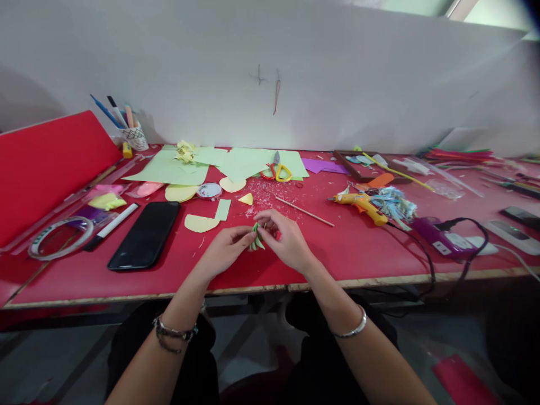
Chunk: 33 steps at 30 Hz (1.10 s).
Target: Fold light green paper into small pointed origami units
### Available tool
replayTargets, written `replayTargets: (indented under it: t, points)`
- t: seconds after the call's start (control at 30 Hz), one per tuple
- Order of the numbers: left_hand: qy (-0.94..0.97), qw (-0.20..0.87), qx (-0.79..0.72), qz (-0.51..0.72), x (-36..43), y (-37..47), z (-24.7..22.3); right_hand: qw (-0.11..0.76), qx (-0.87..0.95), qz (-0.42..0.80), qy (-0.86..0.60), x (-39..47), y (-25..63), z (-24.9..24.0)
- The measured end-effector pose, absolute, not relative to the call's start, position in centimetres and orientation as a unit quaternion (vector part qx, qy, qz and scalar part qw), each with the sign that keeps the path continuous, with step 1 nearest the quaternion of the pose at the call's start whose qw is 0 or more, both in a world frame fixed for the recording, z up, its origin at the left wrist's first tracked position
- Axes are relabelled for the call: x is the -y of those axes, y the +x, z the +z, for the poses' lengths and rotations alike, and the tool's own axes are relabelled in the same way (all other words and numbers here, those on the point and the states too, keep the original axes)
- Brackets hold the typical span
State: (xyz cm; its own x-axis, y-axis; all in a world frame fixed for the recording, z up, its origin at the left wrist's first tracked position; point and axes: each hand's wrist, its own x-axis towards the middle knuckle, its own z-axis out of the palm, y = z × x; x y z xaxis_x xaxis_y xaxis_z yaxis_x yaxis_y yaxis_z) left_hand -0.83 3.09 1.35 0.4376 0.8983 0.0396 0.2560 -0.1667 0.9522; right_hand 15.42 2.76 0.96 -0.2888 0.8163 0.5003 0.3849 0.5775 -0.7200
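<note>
Between both hands, above the red table, is a small folded piece of green paper. My left hand pinches its left side between thumb and fingers. On the other side, my right hand holds it with curled fingers, which hide part of the paper. Just beyond the hands lie a small yellow paper wedge, a pale green paper rectangle and a cut yellow paper piece. A thin wooden stick rests behind my right hand.
A black phone, marker and tape roll lie left. Scissors rest on green sheets at the back. A yellow glue gun, its cable and a purple power strip are on the right.
</note>
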Motion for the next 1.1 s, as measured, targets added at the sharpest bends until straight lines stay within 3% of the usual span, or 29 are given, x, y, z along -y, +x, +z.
replayTargets:
  t: [0.17,0.47,0.77,1.1]
  points:
    - [0.640,0.577,-0.390,0.324,-3.11,-1.09,1.44,0.486,0.740,0.276,-0.374,-2.79,15.34,1.08]
    - [0.626,0.600,-0.375,0.327,-3.10,-1.36,1.61,0.495,0.748,0.263,-0.356,-3.08,15.48,1.07]
    - [0.636,0.525,-0.420,0.379,-3.41,-0.93,0.99,0.407,0.815,0.155,-0.383,-2.56,15.14,1.17]
    - [0.651,0.438,-0.466,0.408,-3.75,-1.27,0.90,0.440,0.802,0.161,-0.371,-2.73,15.29,1.08]
